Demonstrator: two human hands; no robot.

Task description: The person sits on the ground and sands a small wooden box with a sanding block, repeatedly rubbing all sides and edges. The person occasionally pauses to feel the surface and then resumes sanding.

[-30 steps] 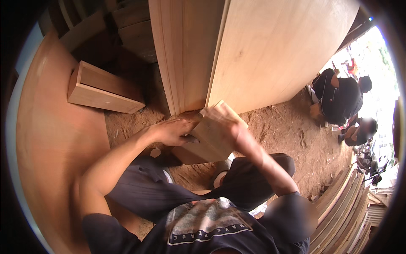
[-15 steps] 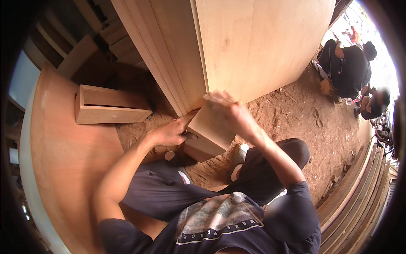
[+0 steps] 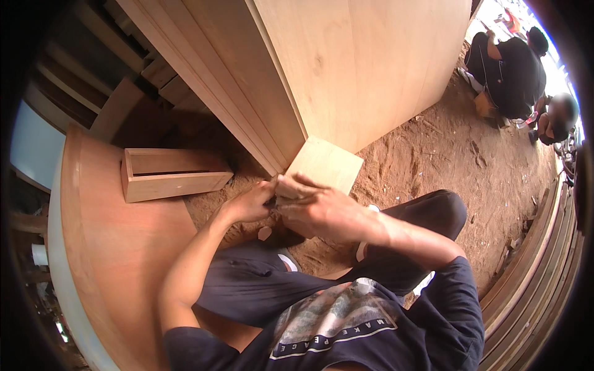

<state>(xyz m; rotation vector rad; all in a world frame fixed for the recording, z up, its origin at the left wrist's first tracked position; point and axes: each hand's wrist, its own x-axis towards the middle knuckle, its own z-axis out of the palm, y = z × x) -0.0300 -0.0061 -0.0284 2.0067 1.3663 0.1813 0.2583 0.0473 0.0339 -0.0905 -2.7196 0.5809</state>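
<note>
A pale wooden box or block (image 3: 325,164) stands on the dirt between my feet, its square top facing up against the corner of a large wooden cabinet (image 3: 365,55). My left hand (image 3: 250,203) is closed at the box's left edge, its fingertips partly hidden. My right hand (image 3: 315,210) reaches across the near side of the box, fingers stretched toward the left and touching or nearly touching my left hand. Nothing shows in the right hand, though its palm is hidden. Most of the box's front face is behind the right hand.
An open drawer-like wooden box (image 3: 176,183) rests at the left on a curved wooden panel (image 3: 117,247). Long boards (image 3: 526,266) lie stacked at the right. Two people (image 3: 510,77) crouch at the far right on the sandy ground (image 3: 458,179). Wood pieces (image 3: 124,111) lean at the far left.
My right hand has come down and left from the far edge of the box's top to beside my left hand. My left hand stays at the box's edge. The view has shifted slightly.
</note>
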